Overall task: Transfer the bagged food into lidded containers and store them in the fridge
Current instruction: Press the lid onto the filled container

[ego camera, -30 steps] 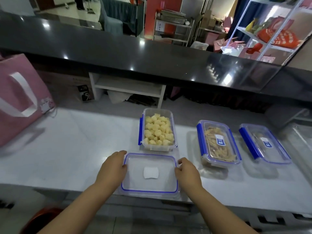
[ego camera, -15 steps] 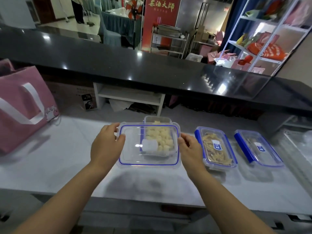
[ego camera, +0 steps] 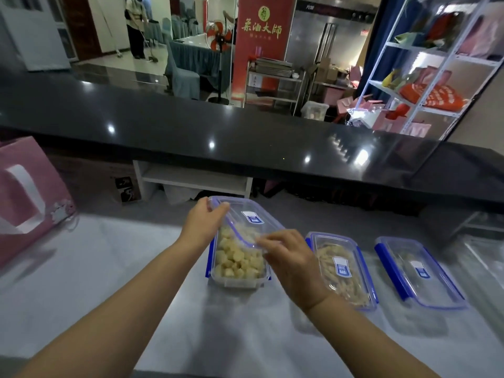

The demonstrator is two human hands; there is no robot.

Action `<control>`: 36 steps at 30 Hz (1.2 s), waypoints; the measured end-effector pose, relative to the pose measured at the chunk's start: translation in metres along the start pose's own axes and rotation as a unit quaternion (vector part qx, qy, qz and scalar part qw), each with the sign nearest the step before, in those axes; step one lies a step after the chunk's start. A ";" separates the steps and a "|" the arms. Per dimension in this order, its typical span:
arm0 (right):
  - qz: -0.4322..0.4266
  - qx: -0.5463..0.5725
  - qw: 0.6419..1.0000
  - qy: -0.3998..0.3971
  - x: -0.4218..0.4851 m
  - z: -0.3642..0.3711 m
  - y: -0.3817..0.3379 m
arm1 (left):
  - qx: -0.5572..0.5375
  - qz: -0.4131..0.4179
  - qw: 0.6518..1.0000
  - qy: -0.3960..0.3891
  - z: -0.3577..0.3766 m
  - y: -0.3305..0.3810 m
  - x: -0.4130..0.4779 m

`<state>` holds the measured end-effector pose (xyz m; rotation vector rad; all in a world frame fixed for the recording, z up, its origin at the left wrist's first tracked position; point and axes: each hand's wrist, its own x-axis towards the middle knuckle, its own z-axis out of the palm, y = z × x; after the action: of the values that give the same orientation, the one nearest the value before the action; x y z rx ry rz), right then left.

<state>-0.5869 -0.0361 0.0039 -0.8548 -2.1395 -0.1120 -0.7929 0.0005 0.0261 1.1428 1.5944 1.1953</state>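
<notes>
As we look down past our forearms, containers: we count three clear rectangular plastic boxes with blue side clips, in a row on the pale grey counter [ego camera: 109, 268].
Lids: three as well; two sit shut on their boxes, one is loose.
Hands: two, our left hand [ego camera: 203, 222] and our right hand [ego camera: 291, 257], both on the loose clear plastic lid [ego camera: 252, 219].
Open container [ego camera: 237, 268]: directly under and between our hands, filled with pale yellow cubes of food; its near half is uncovered.
Lid's look: a blue seal line round the edge and a small blue-and-white label; it lies tilted and skewed across the far end of the open container, not seated.
Left hand's grip: fingers curled, thumb and fingertips pinching the lid's far left corner.
Right hand's grip: fingers bent, pinching the lid's near right edge; the fingertips are blurred.
Middle container [ego camera: 341, 268]: just right of our right hand, lidded, holding pale strips of food.
Far container [ego camera: 417, 271]: further right of that hand, lidded; we cannot tell its contents.
Bag [ego camera: 24, 197]: one pink paper carrier with a white handle, well left of our left hand.
</notes>
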 end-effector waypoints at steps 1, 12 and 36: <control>-0.033 -0.032 0.999 -0.013 -0.002 0.006 0.004 | 0.013 -0.005 1.000 -0.010 0.005 -0.003 0.003; -0.171 -0.043 0.966 -0.189 -0.019 0.065 0.036 | 0.167 -0.014 0.986 -0.016 0.021 -0.043 0.026; 0.370 0.172 0.896 -0.173 -0.013 0.081 0.068 | 0.188 -0.039 0.981 -0.039 0.028 -0.063 0.036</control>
<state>-0.5931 0.0374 -0.0728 -1.4803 -1.8990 0.8397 -0.7873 0.0328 -0.0447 1.3311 1.8350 0.8050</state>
